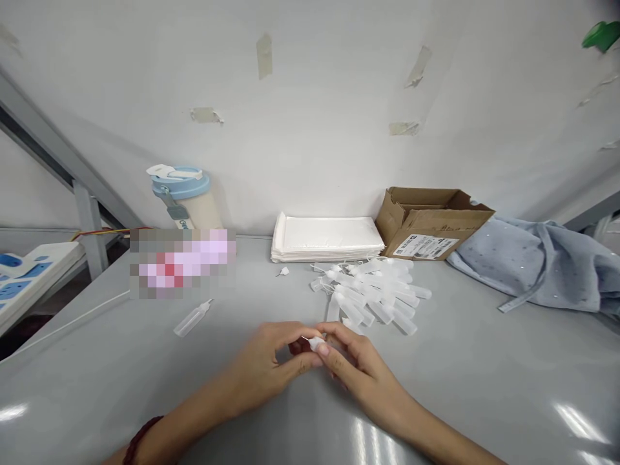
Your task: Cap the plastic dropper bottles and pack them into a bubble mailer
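Head view: toward six o'clock on the surface (460, 361), the right hand (361, 361) pinches a small white cap (316, 343), fingertips presumably suiting its size; the left hand (274, 361) curls around it, grip unclear. From them, a bottle pile (382, 300) lies at one o'clock, likely for easy reach.

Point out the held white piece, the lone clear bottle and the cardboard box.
Held white piece (316, 343), head view: its middle.
Lone clear bottle (190, 321), head view: its body.
Cardboard box (433, 227), head view: its front panel.
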`<state>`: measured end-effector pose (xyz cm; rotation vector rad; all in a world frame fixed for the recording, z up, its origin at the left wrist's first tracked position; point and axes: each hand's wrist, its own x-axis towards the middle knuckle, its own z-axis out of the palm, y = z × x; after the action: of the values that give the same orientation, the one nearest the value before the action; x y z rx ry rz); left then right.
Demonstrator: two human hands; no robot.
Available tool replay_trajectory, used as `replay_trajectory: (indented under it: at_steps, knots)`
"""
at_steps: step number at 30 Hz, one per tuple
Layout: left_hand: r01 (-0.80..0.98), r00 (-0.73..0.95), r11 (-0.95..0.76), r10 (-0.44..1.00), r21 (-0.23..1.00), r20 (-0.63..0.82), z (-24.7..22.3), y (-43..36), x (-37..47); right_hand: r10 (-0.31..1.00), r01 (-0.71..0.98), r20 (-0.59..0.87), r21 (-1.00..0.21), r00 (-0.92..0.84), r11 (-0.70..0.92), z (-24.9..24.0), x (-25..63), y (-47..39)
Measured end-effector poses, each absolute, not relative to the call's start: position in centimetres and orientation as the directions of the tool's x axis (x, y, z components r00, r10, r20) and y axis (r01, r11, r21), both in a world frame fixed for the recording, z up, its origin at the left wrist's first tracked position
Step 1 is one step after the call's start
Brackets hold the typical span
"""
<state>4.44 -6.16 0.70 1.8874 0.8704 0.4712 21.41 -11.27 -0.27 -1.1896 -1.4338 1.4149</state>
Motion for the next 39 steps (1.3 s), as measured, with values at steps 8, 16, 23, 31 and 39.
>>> replay_trajectory:
  at_steps: [8, 16, 23, 31, 39]
  knots:
    - [0.374, 0.653, -0.425, 0.752, 0.824, 0.092, 0.3, -6.5, 4.1, 0.980, 0.021, -0.161, -0.987, -0.119, -0.159, -0.6, 21.7, -10.8]
    - [0.196, 0.694, -0.695, 0.597, 0.692, 0.403, -0.4, -6.4, 4.0, 0.971, -0.104, -0.187, -0.974, -0.152, -0.204, -0.8, 21.5, -11.1]
    - [0.387, 0.632, -0.270, 0.774, 0.882, -0.040, 0.3, -6.1, 4.2, 0.979, 0.259, -0.025, -0.965, -0.205, 0.029, -0.5, 21.7, -12.0]
    - [0.428, 0.634, -0.170, 0.756, 0.888, -0.160, 0.7, -6.3, 4.4, 0.921, 0.460, 0.187, -0.821, -0.342, 0.337, -0.8, 21.9, -11.8]
    - [0.334, 0.658, -0.293, 0.753, 0.896, 0.001, 0.3, -6.1, 4.1, 0.964, 0.360, 0.096, -0.915, -0.250, 0.184, -0.4, 22.1, -11.6]
